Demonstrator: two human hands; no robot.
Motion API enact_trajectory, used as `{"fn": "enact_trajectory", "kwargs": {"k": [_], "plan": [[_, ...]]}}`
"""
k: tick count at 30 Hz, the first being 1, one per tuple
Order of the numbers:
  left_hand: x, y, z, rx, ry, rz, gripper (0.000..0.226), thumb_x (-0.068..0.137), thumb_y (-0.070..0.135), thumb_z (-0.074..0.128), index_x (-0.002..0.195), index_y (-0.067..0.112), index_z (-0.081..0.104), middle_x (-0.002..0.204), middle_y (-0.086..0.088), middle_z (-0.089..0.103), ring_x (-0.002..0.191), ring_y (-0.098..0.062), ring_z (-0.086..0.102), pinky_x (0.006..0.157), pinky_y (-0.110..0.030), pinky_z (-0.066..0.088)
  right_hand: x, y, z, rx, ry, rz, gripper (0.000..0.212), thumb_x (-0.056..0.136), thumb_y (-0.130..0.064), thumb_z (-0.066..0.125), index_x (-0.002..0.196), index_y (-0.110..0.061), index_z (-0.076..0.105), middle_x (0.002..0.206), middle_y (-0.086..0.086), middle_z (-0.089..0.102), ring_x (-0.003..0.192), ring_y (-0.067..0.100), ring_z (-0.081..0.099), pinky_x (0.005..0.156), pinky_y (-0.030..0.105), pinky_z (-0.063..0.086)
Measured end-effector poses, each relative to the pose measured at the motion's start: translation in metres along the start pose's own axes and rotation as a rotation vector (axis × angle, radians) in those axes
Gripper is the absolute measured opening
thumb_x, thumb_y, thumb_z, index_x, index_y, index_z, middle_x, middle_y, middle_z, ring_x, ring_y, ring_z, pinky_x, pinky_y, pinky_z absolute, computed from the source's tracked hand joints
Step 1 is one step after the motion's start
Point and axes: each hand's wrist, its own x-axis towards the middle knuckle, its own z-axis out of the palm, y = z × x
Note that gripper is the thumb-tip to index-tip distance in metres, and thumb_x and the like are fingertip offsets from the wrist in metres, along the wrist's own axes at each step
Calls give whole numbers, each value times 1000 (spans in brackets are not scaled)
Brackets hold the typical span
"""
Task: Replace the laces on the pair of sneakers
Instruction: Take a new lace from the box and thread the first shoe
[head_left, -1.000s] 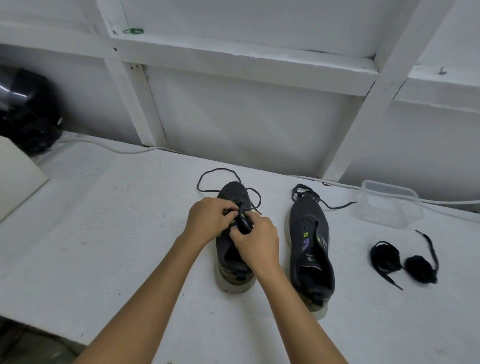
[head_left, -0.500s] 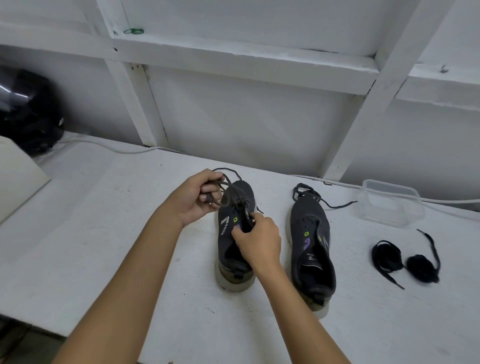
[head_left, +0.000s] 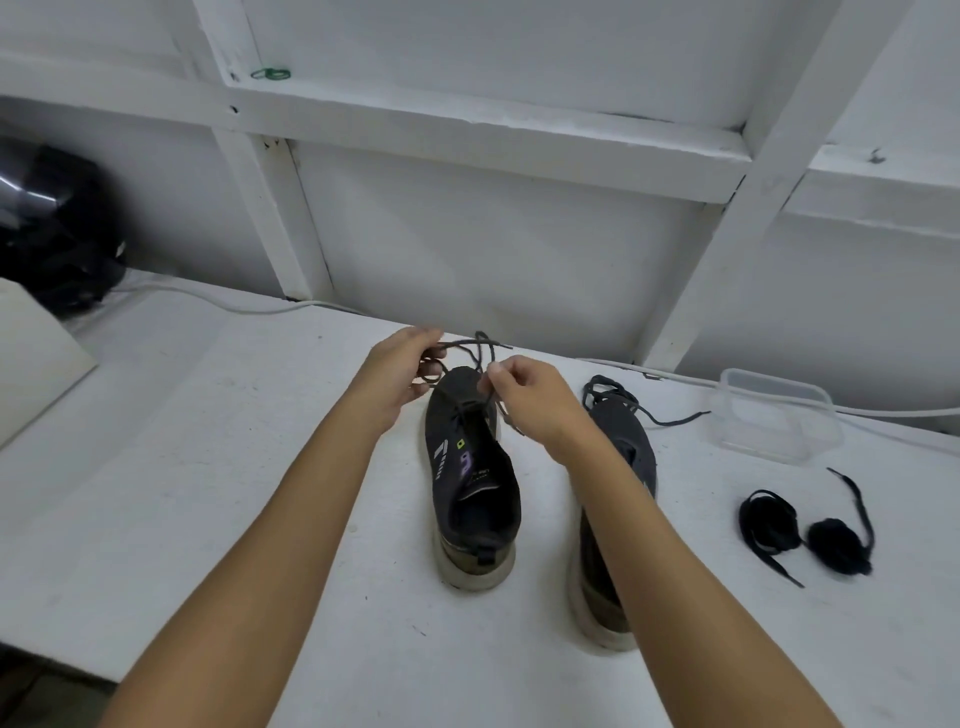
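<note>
Two dark grey sneakers with pale soles stand heel-toward-me on the white table. The left sneaker (head_left: 470, 467) has its grey lace (head_left: 480, 348) pulled loose above the toe. My left hand (head_left: 397, 374) holds a bunch of that lace at the toe's left. My right hand (head_left: 530, 397) pinches another strand of the same lace just right of the toe. The right sneaker (head_left: 618, 431) lies partly under my right forearm, its own loose lace (head_left: 670, 418) trailing off the toe. Two bundled black laces (head_left: 805, 530) lie on the table to the right.
A clear plastic container (head_left: 776, 415) sits behind the black laces. A white cable (head_left: 234, 306) runs along the wall's foot. A black bag (head_left: 52, 228) and a pale board (head_left: 36, 358) are at the far left. The table's front edge (head_left: 57, 660) is near at lower left.
Both hands have moved from the sneaker's eyelets up toward its toe, drawing the grey lace out; the tongue area now shows bare. The right hand left the sneaker's middle.
</note>
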Motion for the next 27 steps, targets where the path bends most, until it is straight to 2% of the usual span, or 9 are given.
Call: {"fn": "enact_trajectory", "kwargs": {"k": [3, 6, 9, 13, 15, 18, 23, 25, 27], "plan": [[9, -27, -12, 310, 277, 66, 39, 96, 39, 60, 132, 28, 59, 132, 3, 56, 121, -19, 55, 97, -33, 44, 3, 2, -8, 392, -91, 181, 24, 106, -34, 48, 95, -17, 61, 88, -4, 72, 93, 17, 71, 83, 37, 58], [7, -46, -13, 598, 404, 112, 46, 95, 38, 60, 139, 27, 54, 151, -3, 39, 136, -30, 40, 106, -44, 38, 7, 6, -14, 544, -9, 226, 16, 105, -30, 48, 100, -20, 60, 81, -5, 67, 93, 17, 70, 84, 38, 56], [1, -54, -4, 737, 468, 167, 28, 95, 37, 59, 118, 23, 64, 136, -3, 50, 127, -29, 45, 98, -43, 42, 10, 4, -17, 580, 42, 210, 17, 105, -29, 47, 106, -20, 61, 76, -5, 62, 86, 14, 70, 84, 37, 54], [3, -53, 11, 659, 224, 83, 31, 89, 55, 61, 82, 25, 66, 95, 3, 69, 98, -22, 63, 83, -31, 49, 15, -2, -19, 580, 60, 182, 12, 104, -25, 52, 105, -21, 63, 77, -5, 61, 83, 13, 71, 80, 34, 56], [5, -53, 18, 700, 178, 21, 36, 84, 61, 64, 86, 26, 70, 97, 4, 70, 97, -20, 62, 85, -31, 50, 17, -4, -19, 552, 66, 162, 13, 104, -25, 53, 106, -21, 66, 79, -5, 62, 81, 12, 71, 76, 31, 54], [11, -55, 22, 641, 204, 2, 23, 84, 40, 71, 96, 21, 74, 101, 3, 71, 101, -20, 64, 87, -30, 52, 21, -2, -20, 460, 95, 152, 17, 103, -25, 57, 112, -20, 70, 79, -5, 66, 75, 10, 71, 74, 28, 54], [7, -31, 21, 220, 77, 20, 7, 90, 21, 62, 88, 15, 59, 87, -3, 56, 81, -17, 51, 61, -29, 35, 26, 0, -19, 287, 95, 183, 18, 100, -21, 61, 113, -15, 71, 78, -2, 68, 62, 7, 69, 64, 22, 53], [3, -14, 18, 197, 36, 115, 15, 94, 27, 62, 92, 12, 65, 92, 2, 62, 82, -15, 53, 64, -26, 38, 25, -2, -18, 145, 54, 172, 18, 100, -20, 60, 111, -15, 73, 76, -2, 67, 58, 6, 66, 60, 20, 53], [0, 2, 16, 243, -14, 233, 17, 96, 34, 61, 97, 24, 75, 101, 12, 70, 93, -7, 59, 75, -23, 43, 24, -7, -16, 7, -43, 128, 19, 98, -20, 60, 110, -19, 75, 75, -2, 66, 60, 8, 63, 60, 21, 53]]}}
